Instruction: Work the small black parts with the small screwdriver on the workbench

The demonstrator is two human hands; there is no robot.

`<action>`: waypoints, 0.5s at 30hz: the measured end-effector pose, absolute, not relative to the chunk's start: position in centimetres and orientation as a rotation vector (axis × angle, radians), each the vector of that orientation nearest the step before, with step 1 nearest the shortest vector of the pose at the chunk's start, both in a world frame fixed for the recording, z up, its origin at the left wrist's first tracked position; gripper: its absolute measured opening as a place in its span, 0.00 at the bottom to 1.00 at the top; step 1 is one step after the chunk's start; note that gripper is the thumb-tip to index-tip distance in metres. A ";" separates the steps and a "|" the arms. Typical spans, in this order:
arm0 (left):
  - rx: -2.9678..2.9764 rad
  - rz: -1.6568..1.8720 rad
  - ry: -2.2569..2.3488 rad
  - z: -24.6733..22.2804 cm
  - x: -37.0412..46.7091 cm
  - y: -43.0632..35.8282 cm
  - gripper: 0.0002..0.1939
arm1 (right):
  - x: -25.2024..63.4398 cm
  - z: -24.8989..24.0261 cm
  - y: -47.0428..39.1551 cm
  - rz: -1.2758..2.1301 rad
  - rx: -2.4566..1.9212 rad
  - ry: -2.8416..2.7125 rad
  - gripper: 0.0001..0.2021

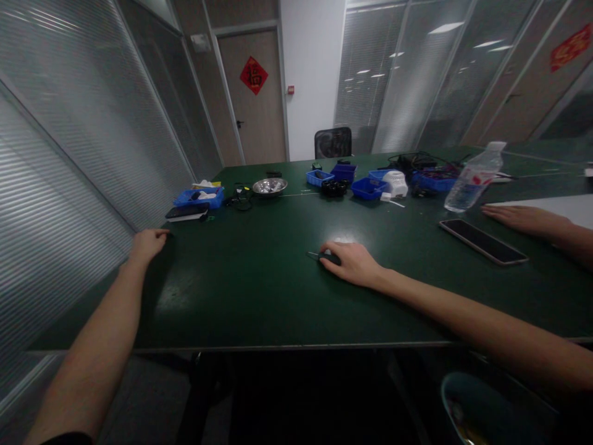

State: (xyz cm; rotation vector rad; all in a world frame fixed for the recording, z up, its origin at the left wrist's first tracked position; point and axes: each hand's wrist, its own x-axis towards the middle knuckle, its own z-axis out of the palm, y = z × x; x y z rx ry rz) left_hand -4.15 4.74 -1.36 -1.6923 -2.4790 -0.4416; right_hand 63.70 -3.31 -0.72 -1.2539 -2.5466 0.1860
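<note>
My right hand (pixel 351 262) rests on the dark green table (pixel 259 290), its fingers closed around the dark handle of a small screwdriver (pixel 330 257). The tool's thin metal shaft points left, lying close to the tabletop. Over at the table's left side, my left hand (pixel 149 245) has its fingers drawn together, thumb and index finger toward the right. A tiny dark spot shows at those fingertips, too small to name. Just beyond that hand lies a dark flat object (pixel 186 211) on a pale one.
Another person's hand (pixel 523 217) lies by white paper at right, near a phone (pixel 482 241) and a tilted water bottle (pixel 476 176). Farther back stand a metal bowl (pixel 269 187), blue trays (pixel 368 188) and cables. A bin (pixel 447 395) is below the table edge.
</note>
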 end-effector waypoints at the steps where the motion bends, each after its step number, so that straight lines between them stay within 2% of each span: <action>1: -1.699 -0.446 -2.465 -1.4 -4.1 4.6 0.20 | 63.7 -0.8 -3.3 0.174 -1.256 -2.547 0.16; 5: -1.714 -0.470 -2.436 -1.3 -3.9 4.4 0.22 | 63.7 -0.7 -3.3 0.174 -1.252 -2.545 0.16; 15: -1.598 -0.681 -2.551 -1.3 -4.0 4.1 0.19 | 63.7 -0.5 -3.5 0.178 -1.240 -2.546 0.17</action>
